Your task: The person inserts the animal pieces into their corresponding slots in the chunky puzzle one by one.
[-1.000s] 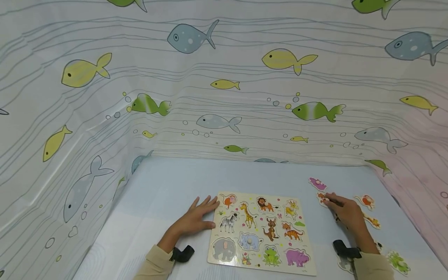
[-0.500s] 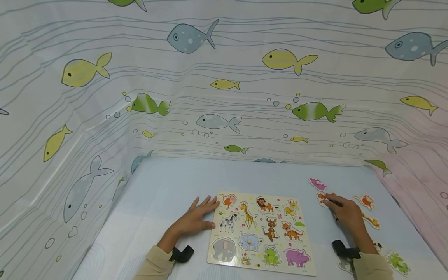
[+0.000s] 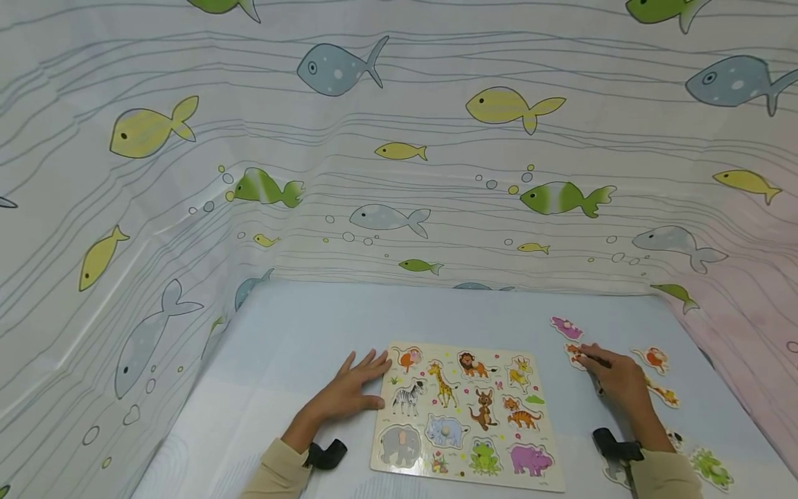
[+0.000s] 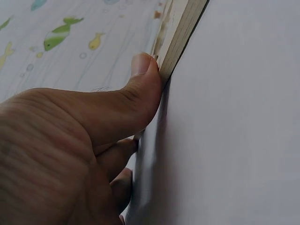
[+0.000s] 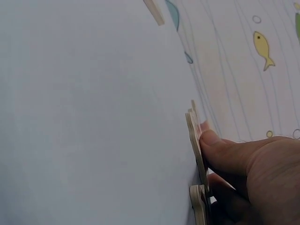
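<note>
Puzzle board [image 3: 464, 407] nearest, between the hands. Left hand [image 3: 349, 388] spread, thumb against board's left edge. Right hand [image 3: 617, 380] pinching orange piece [image 3: 570, 352] on tabletop [image 3: 399, 312], right of board; fingertips cover part of it. Purple piece [image 3: 566, 328] just beyond. Cut-edge thickness shows only in wrist views.

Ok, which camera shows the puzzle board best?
The head view: it shows nearly all of the puzzle board from above. The left wrist view catches only an edge and a sliver of its top, by the left hand. The right wrist view shows a wooden strip up top; whether it's the board, I can't tell.
</note>
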Demonstrator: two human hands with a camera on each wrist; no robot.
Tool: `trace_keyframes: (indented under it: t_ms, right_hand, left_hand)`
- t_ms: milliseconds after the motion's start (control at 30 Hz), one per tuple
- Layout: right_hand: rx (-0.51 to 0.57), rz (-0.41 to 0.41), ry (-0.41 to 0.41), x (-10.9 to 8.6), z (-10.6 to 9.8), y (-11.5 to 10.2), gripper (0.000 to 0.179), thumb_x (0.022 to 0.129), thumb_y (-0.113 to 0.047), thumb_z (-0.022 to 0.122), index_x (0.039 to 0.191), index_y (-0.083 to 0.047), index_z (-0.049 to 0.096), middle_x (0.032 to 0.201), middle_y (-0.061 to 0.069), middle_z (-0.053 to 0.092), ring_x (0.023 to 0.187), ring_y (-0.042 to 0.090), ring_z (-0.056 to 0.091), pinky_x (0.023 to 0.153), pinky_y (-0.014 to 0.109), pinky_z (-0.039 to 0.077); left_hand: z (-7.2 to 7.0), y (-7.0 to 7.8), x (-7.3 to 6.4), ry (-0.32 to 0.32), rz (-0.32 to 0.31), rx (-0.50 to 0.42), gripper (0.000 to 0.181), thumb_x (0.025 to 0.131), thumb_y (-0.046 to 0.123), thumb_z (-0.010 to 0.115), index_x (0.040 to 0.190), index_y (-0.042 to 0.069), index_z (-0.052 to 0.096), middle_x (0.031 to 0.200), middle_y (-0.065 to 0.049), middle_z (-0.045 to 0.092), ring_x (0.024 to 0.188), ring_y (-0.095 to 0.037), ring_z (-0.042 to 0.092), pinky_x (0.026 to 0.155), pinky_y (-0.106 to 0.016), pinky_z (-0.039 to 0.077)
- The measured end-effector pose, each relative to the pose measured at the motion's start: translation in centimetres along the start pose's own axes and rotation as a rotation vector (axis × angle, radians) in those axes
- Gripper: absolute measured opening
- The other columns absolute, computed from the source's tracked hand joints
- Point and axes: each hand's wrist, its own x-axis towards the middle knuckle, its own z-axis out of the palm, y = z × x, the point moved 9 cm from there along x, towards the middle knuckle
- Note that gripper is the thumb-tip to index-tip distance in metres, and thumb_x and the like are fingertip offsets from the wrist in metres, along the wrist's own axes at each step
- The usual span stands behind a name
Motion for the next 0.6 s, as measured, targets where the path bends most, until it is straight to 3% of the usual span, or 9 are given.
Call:
trace_keyframes:
  t_ms: [533, 600]
  right_hand:
    - [-0.022, -0.024, -0.004, 0.02, -0.28, -0.72, 0.051, 0.099, -0.044, 0.06, 0.135, -0.007, 0.062, 0.148, 0.021, 0.046, 0.137, 0.051, 0.042, 0.102, 0.07, 0.039]
    - [-0.011, -0.023, -0.006, 0.07, -0.28, -0.74, 0.052, 0.099, -0.045, 0.06, 0.135, -0.008, 0.063, 0.148, 0.02, 0.047, 0.132, 0.049, 0.05, 0.098, 0.067, 0.045]
  left_hand:
    - [-0.08, 0.2, -0.09, -0.001, -0.003, 0.021, 0.08, 0.084, 0.03, 0.077, 0.15, 0.003, 0.042, 0.161, -0.015, 0.033, 0.153, -0.041, 0.02, 0.122, -0.065, -0.005]
    - [-0.07, 0.17, -0.07, -0.001, -0.003, 0.022, 0.08, 0.084, 0.03, 0.077, 0.15, 0.002, 0.042, 0.161, -0.015, 0.033, 0.153, -0.041, 0.02, 0.122, -0.066, -0.004]
